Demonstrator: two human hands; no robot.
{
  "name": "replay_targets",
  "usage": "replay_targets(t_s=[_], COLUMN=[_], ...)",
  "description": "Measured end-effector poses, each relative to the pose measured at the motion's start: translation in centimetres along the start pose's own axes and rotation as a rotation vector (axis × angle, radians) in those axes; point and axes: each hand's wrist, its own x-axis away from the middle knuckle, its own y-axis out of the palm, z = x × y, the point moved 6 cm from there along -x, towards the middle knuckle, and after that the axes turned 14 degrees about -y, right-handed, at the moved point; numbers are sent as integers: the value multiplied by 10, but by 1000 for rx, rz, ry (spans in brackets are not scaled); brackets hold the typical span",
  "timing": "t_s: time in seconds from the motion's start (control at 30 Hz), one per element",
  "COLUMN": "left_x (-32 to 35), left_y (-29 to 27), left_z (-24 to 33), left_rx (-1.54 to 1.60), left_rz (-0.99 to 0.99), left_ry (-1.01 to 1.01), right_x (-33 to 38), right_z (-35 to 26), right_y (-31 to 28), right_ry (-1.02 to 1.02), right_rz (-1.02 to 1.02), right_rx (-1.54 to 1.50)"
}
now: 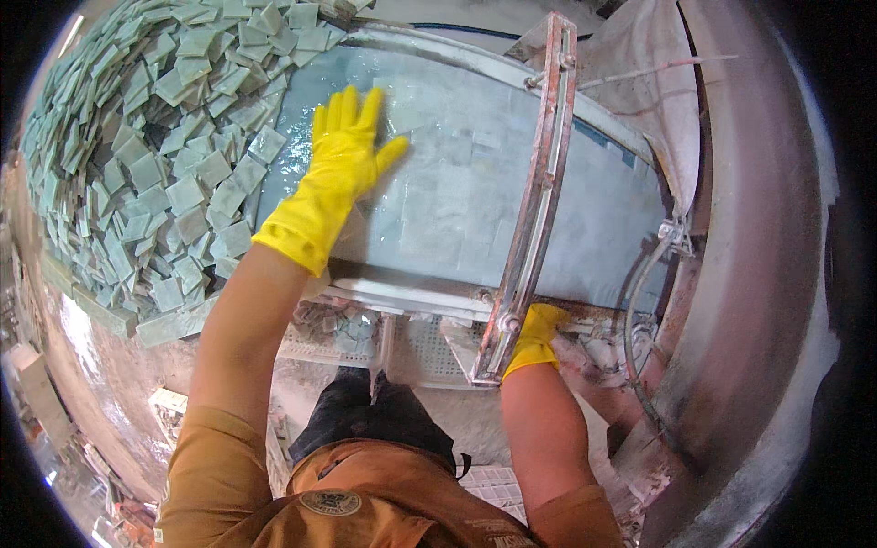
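Note:
My left hand (345, 151), in a yellow rubber glove, lies flat with its fingers spread at the wet left end of a grey-blue conveyor-like bed (306, 87). Beside its thumb, flat pale square tiles (448, 196) lie edge to edge across the bed. My right hand (539, 333), gloved the same way, is low at the bed's near edge, next to the foot of a rusty metal crossbar (539, 173). The fingers of that hand are mostly hidden, so what they touch does not show.
A large heap of loose greenish tiles (183, 196) fills the left side. The crossbar spans the bed from near to far. A grey hose (630, 320) hangs at the right, before a big curved housing (758, 228). Perforated crates (429, 352) sit below the near edge.

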Motion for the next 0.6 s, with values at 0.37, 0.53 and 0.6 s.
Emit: replay_targets(t_s=[0.37, 0.53, 0.6], left_x=[130, 181, 188], left_y=[3, 10, 14], left_z=[9, 43, 62], left_rx=[9, 87, 90], left_rz=[68, 41, 1], left_ry=[-156, -61, -45], right_x=[34, 28, 28], right_z=[-42, -49, -51], right_y=[-58, -58, -60], right_ry=[-122, -142, -157], right_rz=[-245, -240, -225], right_rx=[120, 164, 176])
